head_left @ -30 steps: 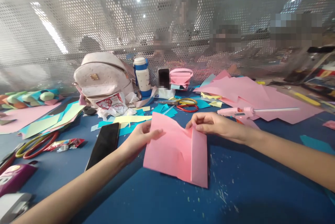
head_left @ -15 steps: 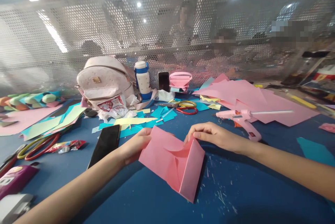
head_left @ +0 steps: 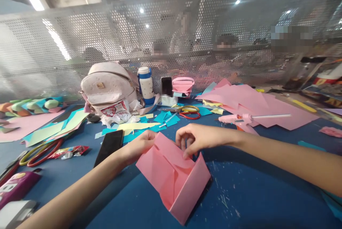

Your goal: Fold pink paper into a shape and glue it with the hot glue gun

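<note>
A folded pink sheet of paper [head_left: 152, 166], shaped like a half-open box with one raised side wall, is tilted above the blue table between my hands. My left hand [head_left: 144, 143] grips its far left edge, the fingertips hidden behind the paper. My right hand [head_left: 193, 140] is bent over the far edge, thumb and curled fingers closed on the paper's upper flap near the inner corner. Just beyond my right wrist lies a pink hot glue gun [head_left: 242, 119] with a glue stick in its back end. Left of my left forearm is a black phone [head_left: 109, 147].
At the back stand a pale backpack [head_left: 107, 82], a white and blue bottle [head_left: 145, 84] and a small pink paper basket [head_left: 183, 85]. Scissors [head_left: 188, 110] lie among blue and yellow scraps. Pink sheets [head_left: 256, 102] are stacked at right. More scissors [head_left: 44, 152] and a purple packet [head_left: 20, 188] lie left.
My right hand has moved left from the side wall's top corner to the far flap. The folded paper has turned and come nearer, its inside opened wider. My left hand keeps its hold.
</note>
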A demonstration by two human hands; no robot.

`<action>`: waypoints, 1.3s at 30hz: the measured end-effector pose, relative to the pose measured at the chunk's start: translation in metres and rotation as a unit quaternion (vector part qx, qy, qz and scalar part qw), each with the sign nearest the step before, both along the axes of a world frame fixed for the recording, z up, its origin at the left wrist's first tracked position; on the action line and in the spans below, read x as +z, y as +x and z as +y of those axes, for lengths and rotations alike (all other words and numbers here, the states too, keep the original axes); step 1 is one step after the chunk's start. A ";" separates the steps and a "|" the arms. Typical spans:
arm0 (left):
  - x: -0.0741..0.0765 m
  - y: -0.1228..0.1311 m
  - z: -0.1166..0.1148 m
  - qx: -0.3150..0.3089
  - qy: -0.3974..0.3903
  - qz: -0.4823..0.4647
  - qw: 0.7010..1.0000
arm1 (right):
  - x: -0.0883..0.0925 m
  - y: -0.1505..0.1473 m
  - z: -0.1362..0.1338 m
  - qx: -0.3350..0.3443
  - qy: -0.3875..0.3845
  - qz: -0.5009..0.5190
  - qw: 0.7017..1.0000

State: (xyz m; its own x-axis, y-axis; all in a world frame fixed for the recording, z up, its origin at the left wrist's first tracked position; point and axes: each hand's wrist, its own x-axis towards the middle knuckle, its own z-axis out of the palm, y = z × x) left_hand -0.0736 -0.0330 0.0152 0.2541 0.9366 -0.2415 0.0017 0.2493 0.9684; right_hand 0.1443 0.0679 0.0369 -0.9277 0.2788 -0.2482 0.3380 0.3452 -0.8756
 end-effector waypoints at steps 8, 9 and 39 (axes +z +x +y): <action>0.003 -0.002 0.004 0.097 0.019 -0.102 0.990 | -0.008 -0.004 -0.003 -0.014 0.017 0.040 0.999; 0.003 -0.001 0.005 0.114 0.017 -0.145 0.983 | -0.011 -0.002 -0.001 -0.042 0.026 0.058 0.997; 0.004 0.036 -0.016 0.253 0.244 0.097 0.931 | -0.017 0.012 -0.022 -0.136 0.127 0.147 0.972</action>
